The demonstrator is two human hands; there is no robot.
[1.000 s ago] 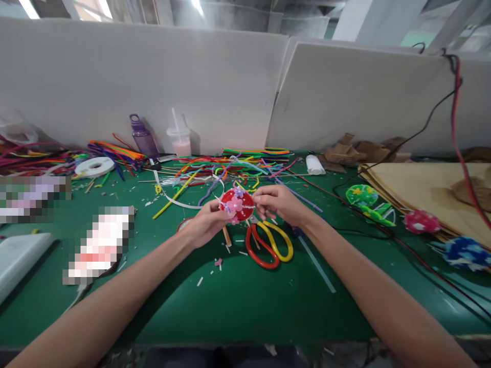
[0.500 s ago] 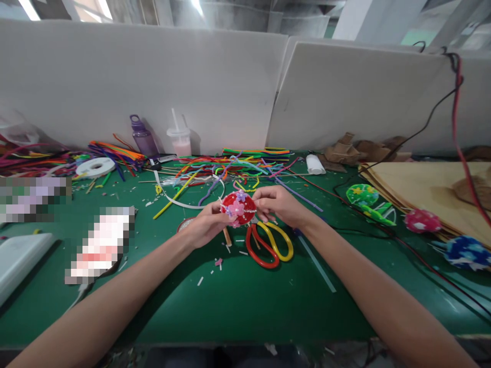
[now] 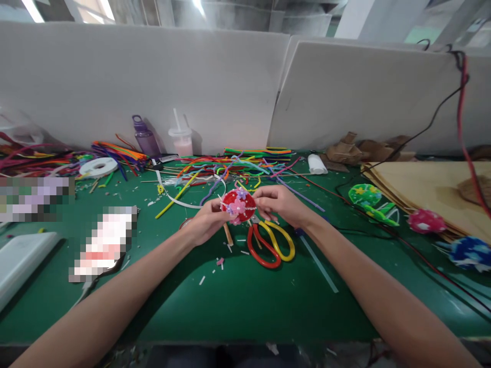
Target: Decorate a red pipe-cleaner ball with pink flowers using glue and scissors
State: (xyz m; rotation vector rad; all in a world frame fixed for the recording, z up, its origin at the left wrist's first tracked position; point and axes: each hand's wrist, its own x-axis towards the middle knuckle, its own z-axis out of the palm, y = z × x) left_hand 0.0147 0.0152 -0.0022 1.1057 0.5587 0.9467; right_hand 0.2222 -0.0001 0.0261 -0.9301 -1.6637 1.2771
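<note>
In my left hand [image 3: 209, 222] is a red, rounded, fuzzy ornament [image 3: 238, 206] with pink and purple flowers and strands of small white beads. The thumb lies along its lower left side and the fingers go behind it. My right hand [image 3: 278, 202] is at the ornament's right edge, fingers curled together near the end of a bead strand; whatever they pinch is too small to make out. Just below lie scissors [image 3: 264, 250] with one red and one yellow handle. A shallow dish [image 3: 185, 223] is partly hidden behind my left hand.
Colourful pipe cleaners [image 3: 230, 166] are heaped at the back, near a purple bottle [image 3: 146, 139] and a lidded cup [image 3: 181, 142]. A white tape roll [image 3: 98, 167] lies left. Finished-looking green [image 3: 364, 194], pink [image 3: 426, 221] and blue [image 3: 470, 252] ornaments are at right, with cables crossing the table.
The whole view has shifted slightly, so things appear a little further right. Both hands stay at the red ornament, which looks tipped very slightly; the hold is unchanged.
</note>
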